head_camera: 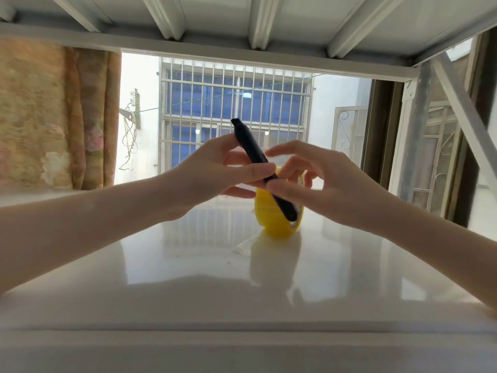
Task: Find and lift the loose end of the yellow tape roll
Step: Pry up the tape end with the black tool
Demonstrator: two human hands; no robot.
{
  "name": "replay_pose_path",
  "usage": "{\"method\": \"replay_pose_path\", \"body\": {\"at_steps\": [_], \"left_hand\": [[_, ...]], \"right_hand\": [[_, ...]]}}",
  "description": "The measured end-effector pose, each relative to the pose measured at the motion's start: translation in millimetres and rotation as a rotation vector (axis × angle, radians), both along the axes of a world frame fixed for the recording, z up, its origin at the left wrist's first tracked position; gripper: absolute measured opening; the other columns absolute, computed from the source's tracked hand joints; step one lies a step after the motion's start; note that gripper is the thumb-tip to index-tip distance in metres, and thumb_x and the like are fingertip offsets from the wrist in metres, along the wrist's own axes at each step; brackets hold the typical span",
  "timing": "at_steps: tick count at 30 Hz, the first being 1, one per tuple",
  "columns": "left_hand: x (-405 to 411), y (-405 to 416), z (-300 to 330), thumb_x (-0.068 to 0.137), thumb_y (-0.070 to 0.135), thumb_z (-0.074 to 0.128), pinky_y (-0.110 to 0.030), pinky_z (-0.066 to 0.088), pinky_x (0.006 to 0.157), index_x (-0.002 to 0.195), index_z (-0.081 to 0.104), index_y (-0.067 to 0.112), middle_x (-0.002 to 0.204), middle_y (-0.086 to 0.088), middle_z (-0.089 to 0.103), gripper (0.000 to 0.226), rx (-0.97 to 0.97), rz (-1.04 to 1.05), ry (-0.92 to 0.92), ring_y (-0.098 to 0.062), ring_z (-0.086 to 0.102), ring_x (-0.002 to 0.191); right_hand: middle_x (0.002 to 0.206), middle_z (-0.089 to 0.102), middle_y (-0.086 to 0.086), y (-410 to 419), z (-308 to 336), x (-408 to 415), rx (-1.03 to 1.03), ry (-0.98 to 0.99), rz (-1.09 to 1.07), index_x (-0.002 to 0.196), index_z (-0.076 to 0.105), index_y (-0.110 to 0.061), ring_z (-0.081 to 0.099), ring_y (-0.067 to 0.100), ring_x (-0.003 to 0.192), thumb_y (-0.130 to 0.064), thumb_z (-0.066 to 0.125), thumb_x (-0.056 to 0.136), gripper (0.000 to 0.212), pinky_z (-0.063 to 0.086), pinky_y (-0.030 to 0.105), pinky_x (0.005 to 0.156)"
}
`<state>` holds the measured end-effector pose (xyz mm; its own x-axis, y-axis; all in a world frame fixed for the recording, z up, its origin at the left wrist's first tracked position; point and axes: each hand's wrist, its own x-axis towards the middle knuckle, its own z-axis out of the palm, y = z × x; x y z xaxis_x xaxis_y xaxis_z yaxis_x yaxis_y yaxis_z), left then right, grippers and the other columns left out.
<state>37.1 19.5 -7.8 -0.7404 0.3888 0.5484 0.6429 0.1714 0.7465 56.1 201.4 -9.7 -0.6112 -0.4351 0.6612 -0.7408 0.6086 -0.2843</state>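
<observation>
both hands on black marker (pixel 258 168) | left hand (pixel 215 170) pinching | right hand (pixel 317 181) fingers loose | yellow tape roll (pixel 277 216) upright

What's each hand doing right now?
Left hand: closed on the black marker.
Right hand: open, fingers at the marker and yellow tape roll.

I worked in what looked like a lived-in home, at a glossy white tabletop (pixel 188 278). Beyond the tabletop stood an open window (pixel 236 117), giving onto a barred window across a narrow yard. Left of that opening hung a floral curtain (pixel 53 114); above it ran white metal slats (pixel 242 17).
</observation>
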Motion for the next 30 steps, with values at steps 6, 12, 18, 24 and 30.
{"method": "replay_pose_path", "body": {"at_steps": [6,12,18,24,30], "left_hand": [[0,2,-3,0.078,0.030,0.063,-0.023,0.058,0.073,0.098,0.067,0.019,0.093,0.005,0.075,0.023,0.012,0.011,0.039,-0.004,0.068,0.088],[-18,-4,-8,0.089,0.015,0.056,-0.019,0.047,0.086,0.118,0.057,0.028,0.118,0.016,0.059,0.031,-0.165,0.045,0.117,0.002,0.055,0.106],[-30,-13,-15,0.092,0.003,0.045,0.004,0.032,0.087,0.127,0.045,0.037,0.130,0.022,0.040,0.048,-0.557,0.059,0.457,0.015,0.036,0.116],[-44,-12,-23,0.087,0.029,0.056,-0.002,0.028,0.094,0.136,0.037,0.033,0.141,0.011,0.033,0.053,-0.616,0.098,0.659,0.006,0.032,0.123],[-40,6,-22,0.084,0.029,0.060,-0.017,0.054,0.079,0.124,0.036,0.042,0.114,0.011,0.052,0.048,-0.437,0.029,0.332,-0.006,0.061,0.095]], "right_hand": [[0.082,0.069,-0.012,-1,-2,-1,0.029,0.052,-0.084,0.104,0.056,-0.037,0.063,0.002,0.076,-0.037,0.066,0.072,0.034,0.053,0.020,0.074],[0.076,0.072,-0.009,0,0,-5,-0.081,0.036,-0.109,0.088,0.058,-0.041,0.069,0.008,0.073,-0.026,0.062,0.082,0.017,0.056,0.027,0.078],[0.077,0.071,-0.008,5,2,-9,-0.113,-0.055,-0.071,0.095,0.058,-0.025,0.065,0.005,0.070,-0.020,0.055,0.088,0.009,0.052,0.026,0.068],[0.067,0.063,0.007,14,6,-7,-0.231,-0.187,0.014,0.093,0.054,-0.013,0.062,0.018,0.057,-0.009,0.048,0.091,0.007,0.057,0.026,0.058],[0.064,0.059,0.001,15,0,-14,-0.167,-0.226,-0.022,0.093,0.048,-0.018,0.045,0.003,0.044,-0.018,0.049,0.092,0.001,0.037,0.022,0.055]]}}
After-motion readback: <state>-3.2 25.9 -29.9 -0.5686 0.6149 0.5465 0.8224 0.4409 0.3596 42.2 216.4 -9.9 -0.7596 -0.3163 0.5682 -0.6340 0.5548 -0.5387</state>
